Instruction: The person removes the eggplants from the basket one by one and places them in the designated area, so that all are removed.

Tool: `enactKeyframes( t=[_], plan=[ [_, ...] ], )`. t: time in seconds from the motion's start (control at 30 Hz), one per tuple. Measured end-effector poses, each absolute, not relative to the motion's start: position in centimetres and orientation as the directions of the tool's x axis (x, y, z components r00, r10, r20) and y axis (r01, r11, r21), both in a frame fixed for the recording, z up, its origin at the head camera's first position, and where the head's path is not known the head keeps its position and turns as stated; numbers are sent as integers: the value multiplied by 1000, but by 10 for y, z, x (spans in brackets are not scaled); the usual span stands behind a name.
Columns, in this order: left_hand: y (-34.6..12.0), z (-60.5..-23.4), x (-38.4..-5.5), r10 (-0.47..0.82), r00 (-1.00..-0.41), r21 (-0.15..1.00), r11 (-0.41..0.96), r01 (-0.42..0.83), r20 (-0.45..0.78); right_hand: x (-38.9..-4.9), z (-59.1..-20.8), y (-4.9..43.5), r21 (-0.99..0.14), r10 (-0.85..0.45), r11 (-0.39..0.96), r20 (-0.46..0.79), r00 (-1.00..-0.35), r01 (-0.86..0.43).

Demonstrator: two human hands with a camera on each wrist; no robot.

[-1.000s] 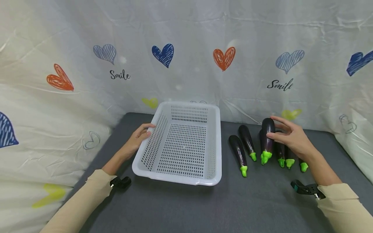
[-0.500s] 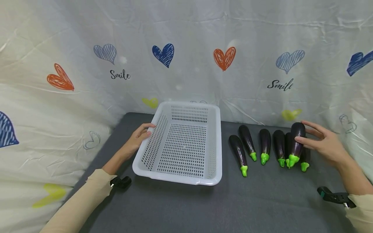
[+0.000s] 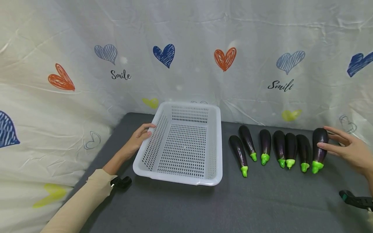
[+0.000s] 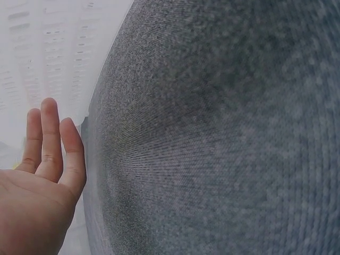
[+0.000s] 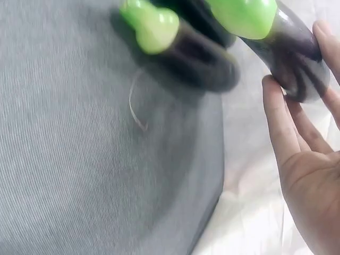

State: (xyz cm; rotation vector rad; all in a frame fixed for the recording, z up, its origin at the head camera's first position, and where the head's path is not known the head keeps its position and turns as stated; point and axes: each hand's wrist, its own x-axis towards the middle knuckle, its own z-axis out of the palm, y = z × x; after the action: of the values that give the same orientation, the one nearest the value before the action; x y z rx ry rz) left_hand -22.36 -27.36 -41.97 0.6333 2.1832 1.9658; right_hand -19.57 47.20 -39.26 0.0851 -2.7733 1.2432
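Note:
At the far right of the head view my right hand (image 3: 346,147) pinches a dark purple eggplant (image 3: 319,145), thumb on its near side and fingers behind. Its green stem end points toward me. In the right wrist view the held eggplant (image 5: 292,58) appears above the cloth, close to another eggplant (image 5: 196,61). My left hand (image 3: 137,139) touches the left rim of a white perforated plastic basket (image 3: 176,181). Its fingers (image 4: 50,133) look nearly straight beside the basket wall in the left wrist view; the thumb is hidden there.
Several eggplants (image 3: 279,145) lie in a row right of the basket, stems toward me. Dark grey cloth (image 3: 233,207) covers the table. A white curtain (image 3: 192,77) printed with hearts hangs along the back and left side.
My right hand has carried the eggplant rightward, over the others, to the right end of the row. The left hand and basket stay in place.

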Motion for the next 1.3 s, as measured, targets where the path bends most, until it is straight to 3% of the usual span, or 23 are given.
enactKeyframes(
  t=[0.63,1.3],
  plan=[
    [-273,-420,-221,403,-897,974,53,220,181,-205,-416,507,-719,0,695,-29,-1000,21],
    [-269,-418,-224,402,-900,973,82,217,167,-205,-430,501,-670,98,742,72,-993,25]
  ],
)
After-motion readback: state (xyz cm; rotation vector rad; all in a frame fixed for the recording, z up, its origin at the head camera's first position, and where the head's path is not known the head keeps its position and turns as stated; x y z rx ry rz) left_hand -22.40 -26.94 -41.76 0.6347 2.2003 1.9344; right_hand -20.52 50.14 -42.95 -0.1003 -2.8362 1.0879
